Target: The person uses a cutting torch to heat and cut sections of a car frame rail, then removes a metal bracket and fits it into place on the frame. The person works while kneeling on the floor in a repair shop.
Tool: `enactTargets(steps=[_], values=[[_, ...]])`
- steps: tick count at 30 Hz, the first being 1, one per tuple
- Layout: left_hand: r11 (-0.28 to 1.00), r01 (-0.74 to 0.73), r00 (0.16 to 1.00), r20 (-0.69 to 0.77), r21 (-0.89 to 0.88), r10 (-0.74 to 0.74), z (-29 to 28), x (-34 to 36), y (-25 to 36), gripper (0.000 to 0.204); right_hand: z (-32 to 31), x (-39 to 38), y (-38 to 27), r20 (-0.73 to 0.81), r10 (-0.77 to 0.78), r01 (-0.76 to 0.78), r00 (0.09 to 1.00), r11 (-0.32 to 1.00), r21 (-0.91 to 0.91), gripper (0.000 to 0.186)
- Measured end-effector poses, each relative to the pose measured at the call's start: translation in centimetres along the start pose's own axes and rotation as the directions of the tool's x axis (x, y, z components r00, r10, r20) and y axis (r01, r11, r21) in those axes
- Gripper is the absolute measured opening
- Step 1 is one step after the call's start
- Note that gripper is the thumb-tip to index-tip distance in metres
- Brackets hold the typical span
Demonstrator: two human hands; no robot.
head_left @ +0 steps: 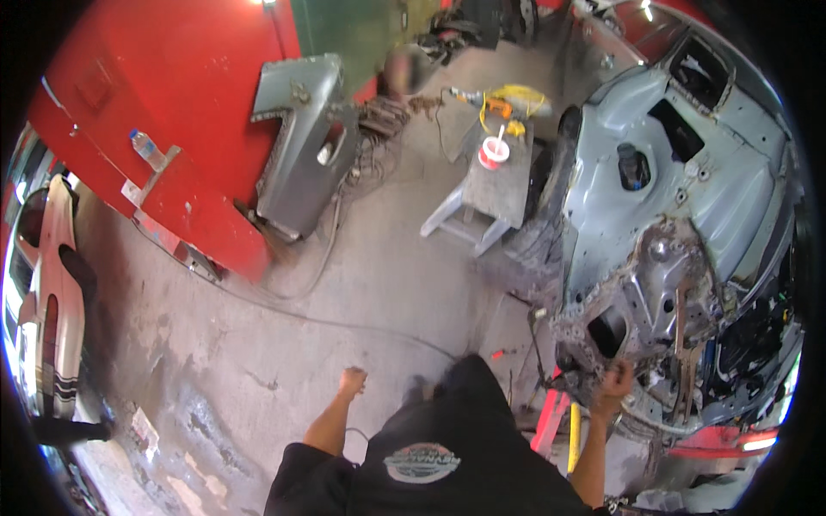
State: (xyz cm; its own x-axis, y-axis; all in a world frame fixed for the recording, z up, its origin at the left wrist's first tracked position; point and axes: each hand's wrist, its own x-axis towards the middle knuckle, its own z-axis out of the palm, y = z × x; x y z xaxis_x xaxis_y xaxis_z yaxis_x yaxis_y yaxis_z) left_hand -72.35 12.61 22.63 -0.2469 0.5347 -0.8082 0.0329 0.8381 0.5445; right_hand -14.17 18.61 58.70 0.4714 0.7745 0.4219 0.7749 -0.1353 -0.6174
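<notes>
My left hand (pixel 352 381) hangs over the concrete floor beside my body, its fingers curled in and nothing visible in them. On the other side, my right hand (pixel 612 387) is raised at the near edge of a stripped car body (pixel 594 206). Its fingers look bent, and whether they grip anything is too blurred to make out. Around that hand are a rusted, grey inner metal panel (pixel 667 271) with cut-outs and, just below, a red metal stand (pixel 549 421) and a yellow bar (pixel 574 437).
Ahead, a small grey bench (pixel 508 185) carries a red-and-white tub (pixel 493 152) and an orange power tool (pixel 499 107). A loose grey body panel (pixel 305 155) leans by a red cabinet (pixel 185 95). A hose (pixel 335 321) crosses the floor. Far left stands a pale car (pixel 58 292).
</notes>
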Motion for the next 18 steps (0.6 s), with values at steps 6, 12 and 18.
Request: enactTargets(steps=[6,12,18], values=[[0.996,-0.090,0.996,0.006,-0.024,0.090,0.8,1.0,4.5,0.034,13.7,-5.0,-3.8,0.714,-0.104,-0.082,0.692,0.972,0.221,0.028],[0.999,-0.051,0.999,-0.010,-0.015,0.051,-0.3,3.6,14.3,0.035,24.6,-1.4,-0.7,0.926,-0.098,-0.100,0.365,0.985,0.144,0.033],[0.999,-0.019,0.992,-0.123,-0.040,0.014,-6.5,5.2,23.7,0.036,35.4,9.0,-4.9,0.946,-0.059,-0.294,0.319,0.943,0.158,0.034]])
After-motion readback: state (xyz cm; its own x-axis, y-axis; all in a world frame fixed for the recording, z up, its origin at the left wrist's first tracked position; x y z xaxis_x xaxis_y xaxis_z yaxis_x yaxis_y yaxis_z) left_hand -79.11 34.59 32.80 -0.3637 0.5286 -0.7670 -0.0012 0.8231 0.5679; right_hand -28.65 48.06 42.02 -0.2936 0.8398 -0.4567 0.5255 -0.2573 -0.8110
